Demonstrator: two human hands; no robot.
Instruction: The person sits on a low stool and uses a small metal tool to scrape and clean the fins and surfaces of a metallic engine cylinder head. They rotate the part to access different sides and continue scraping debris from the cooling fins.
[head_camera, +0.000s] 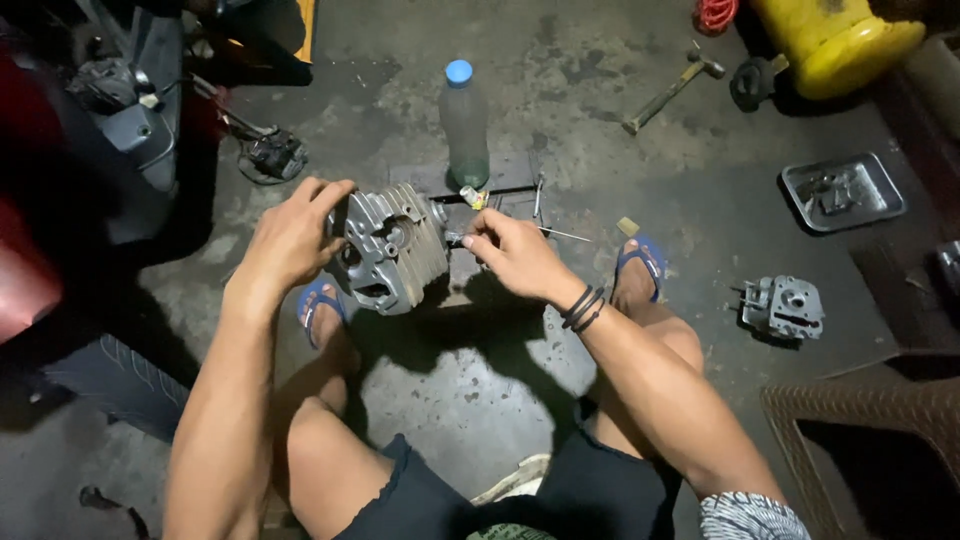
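A grey finned engine cylinder (395, 248) stands tilted on the concrete floor between my feet. My left hand (292, 238) grips its left side and holds it steady. My right hand (512, 252) sits at the cylinder's right side, with the fingers pinched on a small metal part (455, 238) that touches the cylinder. What exactly that part is I cannot make out. Black bands circle my right wrist.
A plastic bottle (466, 125) with a blue cap stands just behind the cylinder. A hammer (672, 90), a yellow container (835, 40), a metal tray (843, 190) and a cylinder head (785, 306) lie to the right. A motorcycle (90, 130) and tyre (120, 378) are at the left.
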